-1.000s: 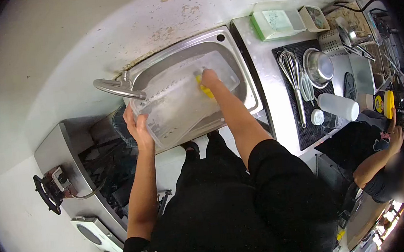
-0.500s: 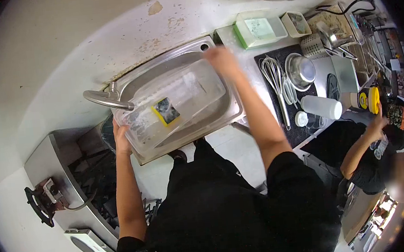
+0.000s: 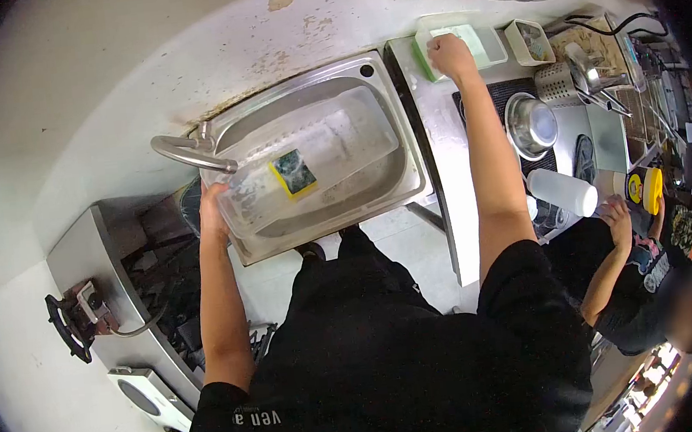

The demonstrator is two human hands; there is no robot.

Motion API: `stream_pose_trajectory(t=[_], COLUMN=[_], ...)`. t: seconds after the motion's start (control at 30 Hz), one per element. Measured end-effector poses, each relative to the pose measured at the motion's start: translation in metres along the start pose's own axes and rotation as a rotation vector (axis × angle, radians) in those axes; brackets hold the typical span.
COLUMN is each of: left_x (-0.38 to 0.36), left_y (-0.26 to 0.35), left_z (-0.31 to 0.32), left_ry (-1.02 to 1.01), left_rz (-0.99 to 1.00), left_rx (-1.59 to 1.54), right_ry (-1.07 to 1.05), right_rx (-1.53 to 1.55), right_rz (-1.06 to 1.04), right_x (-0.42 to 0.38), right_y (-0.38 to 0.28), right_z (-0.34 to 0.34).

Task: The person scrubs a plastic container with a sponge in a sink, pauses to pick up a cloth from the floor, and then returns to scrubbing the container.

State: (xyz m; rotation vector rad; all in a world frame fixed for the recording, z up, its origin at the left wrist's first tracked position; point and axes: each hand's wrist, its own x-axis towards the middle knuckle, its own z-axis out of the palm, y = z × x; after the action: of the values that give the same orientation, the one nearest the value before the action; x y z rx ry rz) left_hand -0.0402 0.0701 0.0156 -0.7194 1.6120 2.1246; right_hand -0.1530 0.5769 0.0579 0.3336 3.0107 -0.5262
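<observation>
Two hands split: left hand [image 3: 212,211] clamped on rim of clear rectangular plastic tub [image 3: 309,166], tilted in steel sink [image 3: 409,179]. Yellow-green sponge [image 3: 294,174] left lying in tub, unheld; washing judged unfinished, rinse not seen. Right hand [image 3: 450,50] laid on green-edged white plastic box [image 3: 485,41]; fingers curled, grip unclear.

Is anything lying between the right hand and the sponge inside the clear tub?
Nothing visible blocks it. The right hand rests on the green-lidded box on the counter; the sponge lies uncovered in the clear tub.
</observation>
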Motion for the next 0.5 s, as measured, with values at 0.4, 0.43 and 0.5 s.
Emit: stream_pose_trajectory(t=[0.4, 0.43, 0.5], left_x=[-0.014, -0.019, -0.03], left_y=[-0.003, 0.001, 0.01], left_z=[0.017, 0.022, 0.035], left_ry=[0.235, 0.252, 0.289], left_rz=[0.277, 0.309, 0.334], left_rx=[0.153, 0.237, 0.327], right_ry=[-0.307, -0.261, -0.353], right_rx=[0.673, 0.622, -0.054], right_rz=[0.142, 0.176, 0.01], right_x=[0.006, 0.013, 0.055], right_y=[-0.001, 0.004, 0.045], right_z=[-0.006, -0.005, 0.011])
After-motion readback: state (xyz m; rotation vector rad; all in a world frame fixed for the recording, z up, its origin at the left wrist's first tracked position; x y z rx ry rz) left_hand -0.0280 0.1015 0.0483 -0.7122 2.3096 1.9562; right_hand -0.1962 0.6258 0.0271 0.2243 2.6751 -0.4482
